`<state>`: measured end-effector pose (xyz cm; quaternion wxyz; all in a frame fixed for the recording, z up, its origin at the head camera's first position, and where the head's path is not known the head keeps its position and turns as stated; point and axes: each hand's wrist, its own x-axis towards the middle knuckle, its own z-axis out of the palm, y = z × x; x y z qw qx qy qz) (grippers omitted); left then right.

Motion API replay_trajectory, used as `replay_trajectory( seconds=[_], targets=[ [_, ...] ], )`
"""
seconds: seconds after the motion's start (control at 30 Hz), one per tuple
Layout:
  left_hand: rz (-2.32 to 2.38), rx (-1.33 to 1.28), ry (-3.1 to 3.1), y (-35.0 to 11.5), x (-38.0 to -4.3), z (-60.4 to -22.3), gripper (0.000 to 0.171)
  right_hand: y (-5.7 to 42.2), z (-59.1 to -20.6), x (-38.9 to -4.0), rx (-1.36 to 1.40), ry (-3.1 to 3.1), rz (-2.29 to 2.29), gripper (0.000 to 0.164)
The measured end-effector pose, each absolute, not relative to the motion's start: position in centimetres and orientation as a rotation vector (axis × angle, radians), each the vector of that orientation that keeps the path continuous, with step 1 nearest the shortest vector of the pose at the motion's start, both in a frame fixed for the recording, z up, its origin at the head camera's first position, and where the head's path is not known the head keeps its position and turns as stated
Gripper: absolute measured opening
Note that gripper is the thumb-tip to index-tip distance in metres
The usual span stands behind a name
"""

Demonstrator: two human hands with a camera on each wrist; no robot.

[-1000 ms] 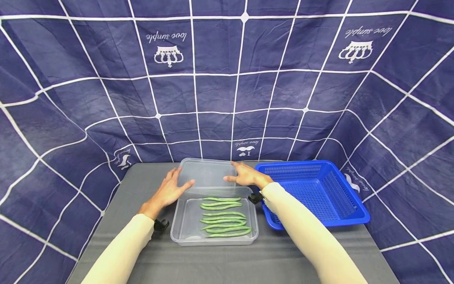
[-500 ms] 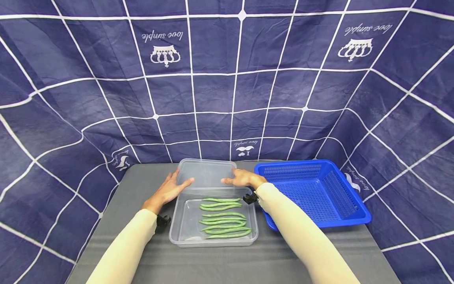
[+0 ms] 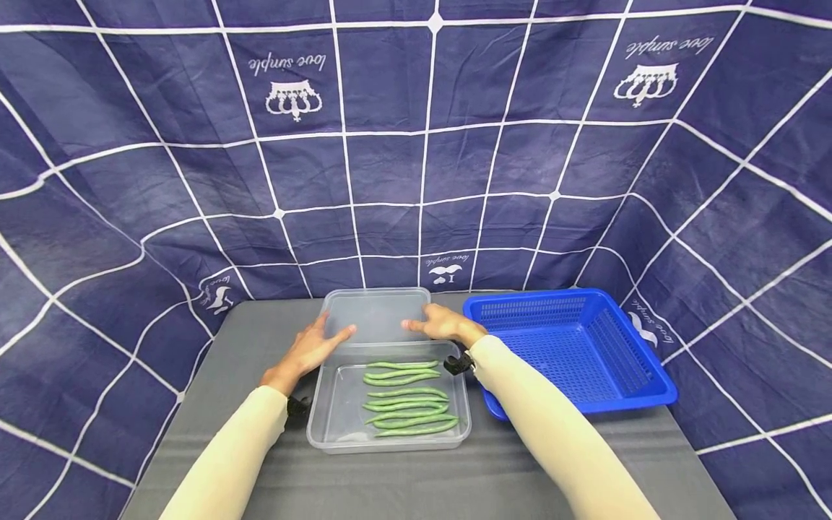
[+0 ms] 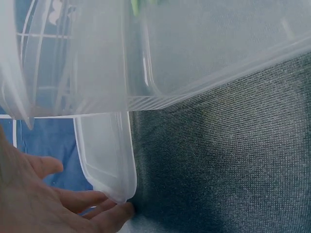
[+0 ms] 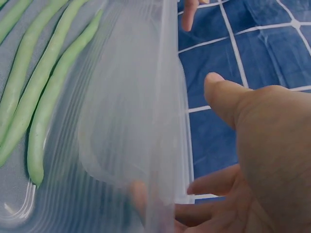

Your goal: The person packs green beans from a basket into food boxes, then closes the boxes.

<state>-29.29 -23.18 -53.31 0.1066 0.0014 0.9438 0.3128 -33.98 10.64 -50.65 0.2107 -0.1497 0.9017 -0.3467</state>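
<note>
A clear plastic lid lies on the table just behind a clear plastic container. Several green beans lie crosswise in the container. My left hand is at the lid's left edge. In the left wrist view its fingertips touch the lid's edge, and the thumb stands apart from it. My right hand is at the lid's right edge, fingers extended and thumb pointing inward above the lid. In the right wrist view the container wall partly hides the right fingers.
A blue perforated basket stands to the right of the container, close to my right forearm. A blue cloth with white lines hangs behind and at both sides of the grey table.
The lid has turned slightly and now sits squarer to the container. My right hand has shifted a little left with the lid's right edge. The left hand has barely moved.
</note>
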Motion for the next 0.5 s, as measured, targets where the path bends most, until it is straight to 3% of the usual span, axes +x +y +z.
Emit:
replay_trajectory(
  seconds=[0.5],
  targets=[
    [1.106,-0.073,2.834,-24.2,-28.3,-52.9,0.118,10.5,-48.6,-32.7,-0.443,2.562,-1.120,0.105]
  ],
)
